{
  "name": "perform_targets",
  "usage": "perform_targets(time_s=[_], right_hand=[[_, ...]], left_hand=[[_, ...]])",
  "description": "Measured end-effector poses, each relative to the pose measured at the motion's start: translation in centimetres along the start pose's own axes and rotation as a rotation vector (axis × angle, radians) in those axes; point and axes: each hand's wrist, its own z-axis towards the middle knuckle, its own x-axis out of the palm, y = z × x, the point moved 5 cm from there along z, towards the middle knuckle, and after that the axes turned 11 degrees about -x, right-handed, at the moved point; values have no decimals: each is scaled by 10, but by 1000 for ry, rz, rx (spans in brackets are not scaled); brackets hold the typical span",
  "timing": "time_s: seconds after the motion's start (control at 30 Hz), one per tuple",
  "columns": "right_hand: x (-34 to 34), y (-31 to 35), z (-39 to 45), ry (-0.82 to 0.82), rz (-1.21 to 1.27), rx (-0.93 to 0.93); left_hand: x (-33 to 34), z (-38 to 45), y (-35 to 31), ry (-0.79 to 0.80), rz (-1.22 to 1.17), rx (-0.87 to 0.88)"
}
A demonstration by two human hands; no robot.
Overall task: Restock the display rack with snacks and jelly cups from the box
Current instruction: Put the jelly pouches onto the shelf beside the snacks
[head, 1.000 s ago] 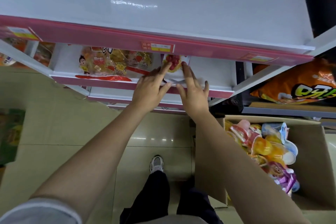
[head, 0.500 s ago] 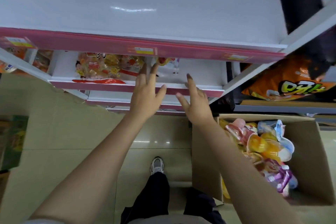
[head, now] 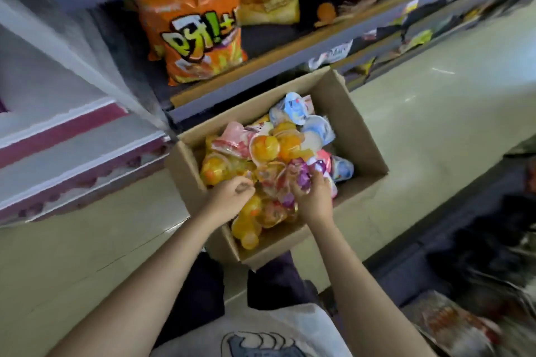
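The cardboard box (head: 345,113) on the floor beside the display rack (head: 72,136) held heaped jelly cups (head: 269,151), where the left hand (head: 230,197) curled loosely and the right hand (head: 314,197) gripped a purple-lidded cup (head: 303,178).

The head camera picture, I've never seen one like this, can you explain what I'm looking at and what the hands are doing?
There is no machine here. A person wears a camera on the head, looking down past their own arms. On the floor stands an open cardboard box full of jelly cups: orange, pink, blue and purple. Both hands are in the box. The right hand has its fingers curled round a purple jelly cup. The left hand is curled among the orange cups; blur hides whether it holds one. Above is a shelf with an orange snack bag, and at left the pink-edged display rack.
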Motion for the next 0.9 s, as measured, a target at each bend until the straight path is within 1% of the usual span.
perform_targets(time_s=[0.07, 0.13, 0.23, 0.3, 0.37, 0.5, 0.7, 0.8, 0.9], right_hand=[[-5, -33, 18, 3, 45, 97], [-5, -52, 33, 1, 88, 126], [-6, -66, 51, 31, 130, 207], [-11, -71, 59, 75, 185, 238], [-16, -73, 59, 146, 264, 244], [-9, -71, 46, 268, 342, 197], [1, -82, 35, 223, 473, 254], [-1, -78, 32, 218, 474, 235], [-4, -74, 27, 244, 474, 270]], left_hand=[[34, 21, -20, 47, 2, -24], [63, 40, -34, 78, -15, -56], [95, 60, -45, 107, -68, -113], [106, 68, -49, 89, -98, -121], [110, 73, -52, 66, -113, -129], [112, 79, -53, 18, -141, -111], [108, 73, -55, -32, -170, -111], [110, 65, -54, -42, -184, -98], [108, 54, -51, -43, -221, -60]])
